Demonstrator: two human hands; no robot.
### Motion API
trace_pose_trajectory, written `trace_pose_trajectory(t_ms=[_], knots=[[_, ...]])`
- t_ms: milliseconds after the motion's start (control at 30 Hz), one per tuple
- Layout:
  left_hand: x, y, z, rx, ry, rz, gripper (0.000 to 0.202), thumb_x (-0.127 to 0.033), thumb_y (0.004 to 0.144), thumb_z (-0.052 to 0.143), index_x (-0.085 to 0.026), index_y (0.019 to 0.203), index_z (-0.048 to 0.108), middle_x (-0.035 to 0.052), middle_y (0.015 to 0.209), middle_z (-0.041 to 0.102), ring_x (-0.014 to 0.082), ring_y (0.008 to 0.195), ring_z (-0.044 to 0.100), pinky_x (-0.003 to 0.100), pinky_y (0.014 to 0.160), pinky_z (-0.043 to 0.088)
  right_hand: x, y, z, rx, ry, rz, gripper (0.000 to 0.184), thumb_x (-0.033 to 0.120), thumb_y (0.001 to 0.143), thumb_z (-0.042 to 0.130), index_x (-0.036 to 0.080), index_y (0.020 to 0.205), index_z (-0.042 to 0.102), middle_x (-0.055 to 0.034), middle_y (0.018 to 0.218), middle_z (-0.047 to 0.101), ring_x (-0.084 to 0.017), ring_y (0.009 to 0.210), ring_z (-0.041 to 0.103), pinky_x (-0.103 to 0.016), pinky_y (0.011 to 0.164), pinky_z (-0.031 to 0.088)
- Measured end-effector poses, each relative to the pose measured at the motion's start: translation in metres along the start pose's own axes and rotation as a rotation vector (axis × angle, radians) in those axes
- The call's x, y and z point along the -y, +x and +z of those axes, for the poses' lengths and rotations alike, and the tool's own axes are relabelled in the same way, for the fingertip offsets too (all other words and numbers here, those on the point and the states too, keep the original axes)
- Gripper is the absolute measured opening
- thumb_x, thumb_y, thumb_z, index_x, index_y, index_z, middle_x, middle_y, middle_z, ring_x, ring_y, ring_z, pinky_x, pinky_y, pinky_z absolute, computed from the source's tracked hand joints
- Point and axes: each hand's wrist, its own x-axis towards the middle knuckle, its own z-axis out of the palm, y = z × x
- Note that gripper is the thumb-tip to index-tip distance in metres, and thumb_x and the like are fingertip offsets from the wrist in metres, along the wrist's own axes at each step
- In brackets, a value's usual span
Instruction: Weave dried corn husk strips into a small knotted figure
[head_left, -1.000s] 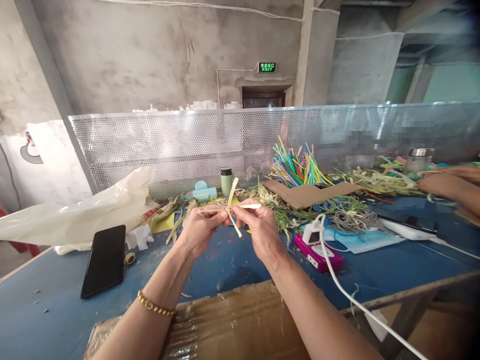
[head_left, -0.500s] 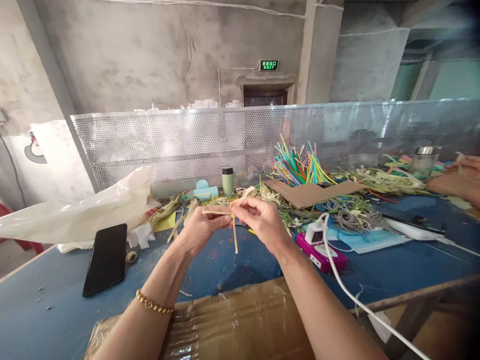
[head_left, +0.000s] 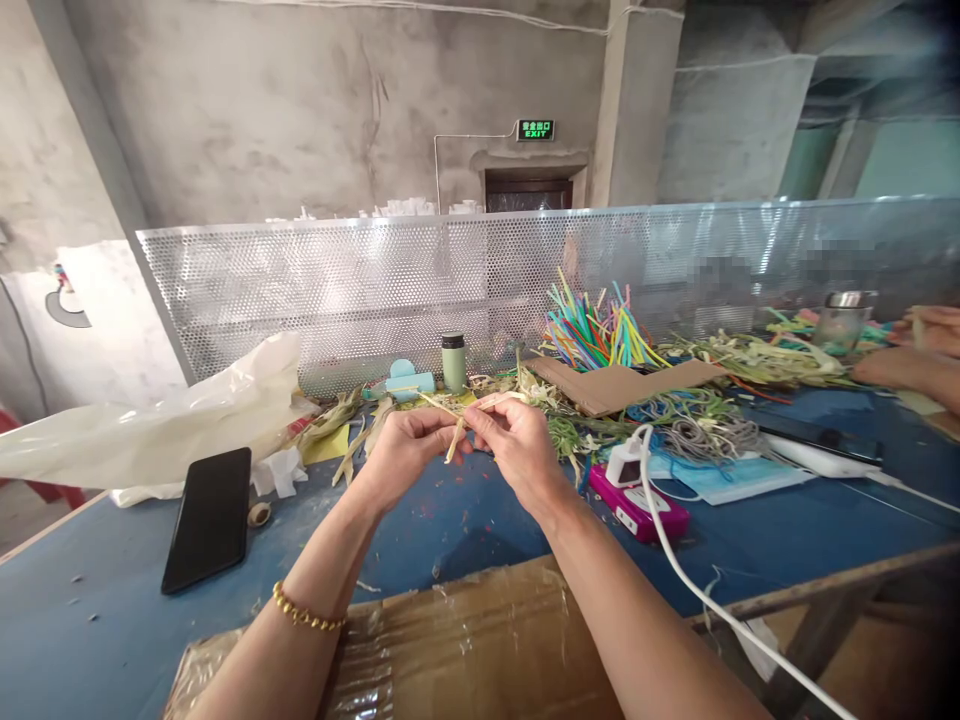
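Observation:
My left hand (head_left: 401, 450) and my right hand (head_left: 510, 445) meet above the blue table (head_left: 465, 520), both pinched on pale straw strips (head_left: 454, 437) that cross between the fingertips. A short end of a strip sticks down below my fingers, and another end pokes out to the upper left. A gold bracelet (head_left: 304, 611) is on my left wrist. Behind my hands lies a heap of loose straw and green strips (head_left: 555, 420).
A black phone (head_left: 208, 518) lies at the left beside a white plastic bag (head_left: 165, 420). A taped cardboard box (head_left: 465, 650) is near me. A pink power bank (head_left: 637, 500) with white cable, coloured strips (head_left: 600, 335), cardboard sheet (head_left: 622, 383), green bottle (head_left: 452, 362). Another person's hands (head_left: 919, 350) are at the right. A perforated metal screen (head_left: 525, 280) backs the table.
The strips have been folded in closer between my fingers; the long end that hung down is now shorter. My hands have come closer together.

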Motion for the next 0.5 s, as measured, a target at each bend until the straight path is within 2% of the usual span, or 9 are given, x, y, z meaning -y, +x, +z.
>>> trace_pose_trajectory(t_ms=[233,500], knots=[[-0.0004,-0.0018,-0.0035,0.057,0.013,-0.02,0.026,-0.036,0.085,0.069,-0.014,0.071,0.073,0.0043,0.066,0.07,0.0127,0.056,0.061,0.026,0.059,0.046,0.0024,-0.0032,-0.0008,0.057,-0.064,-0.062,0.023,0.037,0.085,0.068,0.017,0.074,0.064,-0.002,0.068,0.062,-0.013,0.055,0.055,-0.028,0.055,0.046],[-0.0027,-0.0025,0.001,-0.002,-0.059,-0.092,0.031,-0.04,0.08,0.074,-0.014,0.063,0.072,0.0052,0.06,0.069,0.0142,0.053,0.061,0.027,0.057,0.046,0.0031,-0.0041,0.0015,0.026,-0.138,-0.082,0.024,0.039,0.085,0.067,0.018,0.073,0.063,-0.0015,0.066,0.061,-0.013,0.056,0.054,-0.027,0.054,0.044]])
